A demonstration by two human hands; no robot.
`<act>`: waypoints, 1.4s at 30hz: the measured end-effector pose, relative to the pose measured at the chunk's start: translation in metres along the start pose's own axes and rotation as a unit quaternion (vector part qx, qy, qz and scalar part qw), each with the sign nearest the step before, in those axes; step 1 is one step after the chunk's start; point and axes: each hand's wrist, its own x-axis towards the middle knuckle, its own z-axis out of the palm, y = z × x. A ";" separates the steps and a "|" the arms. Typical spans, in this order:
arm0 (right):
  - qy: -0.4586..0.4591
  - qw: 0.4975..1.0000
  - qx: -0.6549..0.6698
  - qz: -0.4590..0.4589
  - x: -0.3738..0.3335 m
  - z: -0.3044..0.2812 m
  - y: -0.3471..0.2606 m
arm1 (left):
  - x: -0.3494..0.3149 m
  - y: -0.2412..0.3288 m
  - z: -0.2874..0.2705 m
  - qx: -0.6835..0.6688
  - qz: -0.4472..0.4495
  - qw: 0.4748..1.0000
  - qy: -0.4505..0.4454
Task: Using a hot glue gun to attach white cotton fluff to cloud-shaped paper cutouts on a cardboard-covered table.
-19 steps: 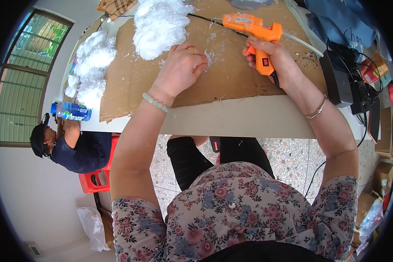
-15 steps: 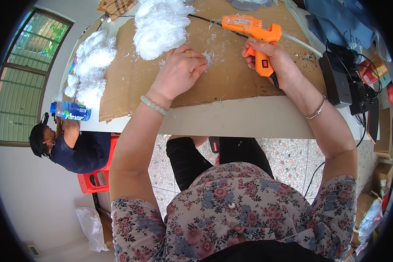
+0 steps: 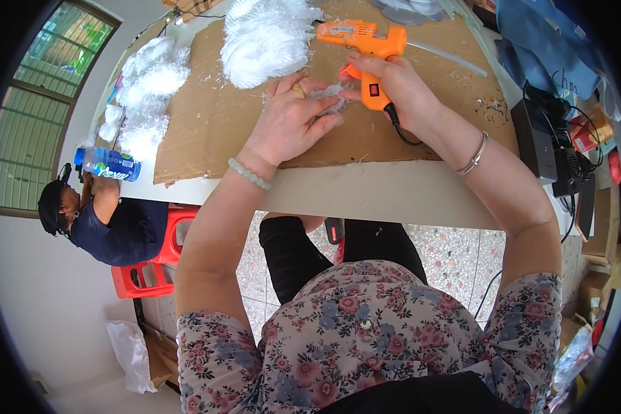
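My right hand (image 3: pixel 408 91) is wrapped round the handle of an orange glue gun (image 3: pixel 379 43). The gun's nozzle points left, and a clear glue stick (image 3: pixel 448 58) juts from its back. My left hand (image 3: pixel 288 124) lies low over the brown cardboard (image 3: pixel 207 127), its thumb and fingers apart. Beside and partly under those fingers is a small, wispy white piece (image 3: pixel 332 105); its exact shape is hidden. Just beyond the left hand rises a large bundle of white, fluffy mesh-like material (image 3: pixel 259 55).
More white fluffy bundles (image 3: pixel 145 90) lie along the left side, near a blue-capped bottle (image 3: pixel 110 164). A black power adapter (image 3: pixel 535 141) with cables stands at the right edge, by blue cloth (image 3: pixel 548 45). Another person (image 3: pixel 110 221) sits at left beside a red stool (image 3: pixel 145 279).
The glue gun has moved left in my right hand, toward the left hand. My left hand's fingers have spread from a more curled pose, and the wispy piece shows more between them.
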 end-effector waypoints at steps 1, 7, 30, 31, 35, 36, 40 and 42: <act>0.005 1.000 -0.001 0.008 0.004 0.002 0.004 | 0.000 0.000 0.000 -0.002 0.001 1.000 0.000; 0.022 1.000 0.003 0.020 0.013 0.004 0.014 | -0.004 -0.009 0.001 -0.048 -0.029 0.998 0.006; 0.010 1.000 0.003 -0.006 0.010 0.002 0.010 | -0.013 0.037 -0.005 0.069 0.009 0.998 -0.011; 0.010 1.000 0.003 -0.014 0.008 0.002 0.006 | -0.013 0.035 -0.004 0.040 -0.004 0.999 0.001; -0.001 0.999 -0.014 -0.039 0.006 0.005 0.004 | -0.012 0.031 -0.002 -0.026 -0.037 0.999 0.019; 0.000 0.999 -0.014 -0.039 0.006 0.005 0.007 | -0.011 0.031 -0.002 -0.027 -0.036 0.999 0.018; -0.013 0.996 -0.082 -0.004 0.003 0.009 0.011 | -0.012 0.023 -0.006 -0.121 -0.071 0.990 0.004; -0.011 0.994 -0.107 0.009 0.003 0.008 0.011 | -0.014 0.018 -0.011 -0.205 -0.096 0.974 0.003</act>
